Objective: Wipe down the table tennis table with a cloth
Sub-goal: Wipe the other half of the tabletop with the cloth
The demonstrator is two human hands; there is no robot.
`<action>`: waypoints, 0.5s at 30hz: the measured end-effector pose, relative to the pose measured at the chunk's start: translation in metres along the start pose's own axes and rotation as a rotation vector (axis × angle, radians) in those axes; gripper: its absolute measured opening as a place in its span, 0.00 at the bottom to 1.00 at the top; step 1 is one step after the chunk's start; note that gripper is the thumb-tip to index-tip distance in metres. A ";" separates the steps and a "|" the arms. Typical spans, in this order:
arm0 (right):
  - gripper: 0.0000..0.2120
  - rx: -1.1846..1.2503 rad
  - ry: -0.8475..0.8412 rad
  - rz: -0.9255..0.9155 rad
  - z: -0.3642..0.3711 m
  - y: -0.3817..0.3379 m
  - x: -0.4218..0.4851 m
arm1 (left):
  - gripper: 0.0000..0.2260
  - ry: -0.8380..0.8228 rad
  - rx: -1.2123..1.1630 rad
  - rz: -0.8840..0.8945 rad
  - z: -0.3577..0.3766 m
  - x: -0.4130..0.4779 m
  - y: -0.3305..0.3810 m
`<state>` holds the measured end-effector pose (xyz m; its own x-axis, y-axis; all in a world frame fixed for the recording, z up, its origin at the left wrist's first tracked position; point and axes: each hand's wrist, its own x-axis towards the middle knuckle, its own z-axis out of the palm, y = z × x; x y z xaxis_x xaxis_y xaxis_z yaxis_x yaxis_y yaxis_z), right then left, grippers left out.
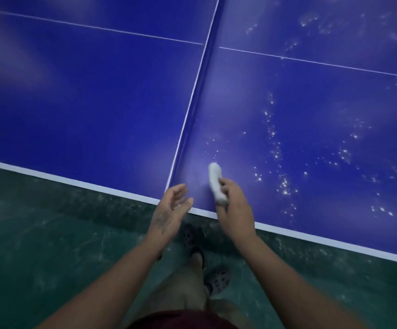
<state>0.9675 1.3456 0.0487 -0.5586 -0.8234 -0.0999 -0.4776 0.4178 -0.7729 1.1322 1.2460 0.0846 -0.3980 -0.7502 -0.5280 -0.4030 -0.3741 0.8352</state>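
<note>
White cloth (215,181), rolled, gripped in right hand (236,211), against blue tabletop (97,103) near front edge, just right of centre seam. Left hand (172,210) loosely spread, empty, over front edge. Pale specks (284,186) rightward.

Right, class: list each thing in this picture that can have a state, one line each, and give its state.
Cloth: rolled up, held over the table's near edge.
Right hand: grips the cloth.
Left hand: open, holds nothing.
Table's right half: speckled with white spots, not yet wiped clean.
Table's left half: no spots visible.
</note>
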 end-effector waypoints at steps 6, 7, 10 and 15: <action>0.36 -0.624 -0.620 -0.292 0.045 0.041 0.015 | 0.32 0.020 0.147 -0.065 0.034 0.030 -0.027; 0.34 -0.681 -0.592 -0.388 0.051 0.046 0.019 | 0.31 0.057 0.157 -0.057 0.040 0.032 -0.035; 0.33 -0.807 -0.679 -0.560 0.063 0.064 0.033 | 0.30 0.150 0.139 -0.048 0.053 0.042 -0.050; 0.33 -0.837 -0.607 -0.730 0.071 0.086 0.081 | 0.32 0.176 0.255 0.036 0.057 0.056 -0.069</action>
<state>0.9294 1.2880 -0.0700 0.3095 -0.9144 -0.2610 -0.9480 -0.2753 -0.1596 1.0912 1.2608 -0.0114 -0.2759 -0.8518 -0.4452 -0.5941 -0.2130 0.7757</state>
